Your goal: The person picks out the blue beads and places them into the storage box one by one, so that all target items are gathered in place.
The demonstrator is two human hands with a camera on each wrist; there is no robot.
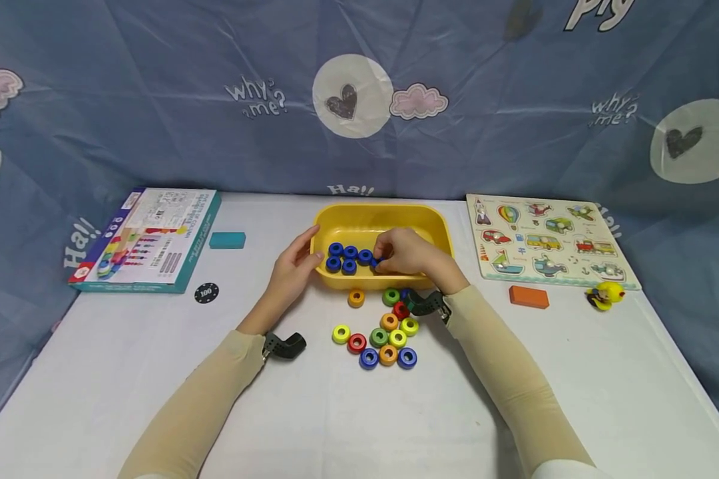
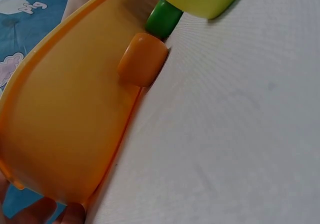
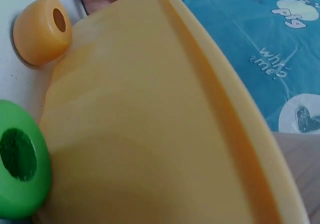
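Note:
A yellow plastic tray (image 1: 389, 214) stands mid-table in the head view, with several blue rings (image 1: 350, 253) lying together at its left. My left hand (image 1: 291, 269) holds the tray's left end, thumb at the rim and fingers along the outside; some fingertips (image 2: 42, 210) show in the left wrist view. Inside the tray, my right hand (image 1: 404, 251) pinches a blue ring (image 1: 374, 263), partly hidden by the fingers. Outside the front wall lie an orange ring (image 2: 143, 61) and a green ring (image 3: 37, 194).
Several loose rings, such as a red ring (image 1: 357, 350), lie in front of the tray. At left are a boxed game (image 1: 150, 239), a teal block (image 1: 227, 241) and a black chip (image 1: 206, 293). A picture puzzle board (image 1: 551, 236), orange block (image 1: 528, 297) and yellow figurine (image 1: 606, 295) lie right.

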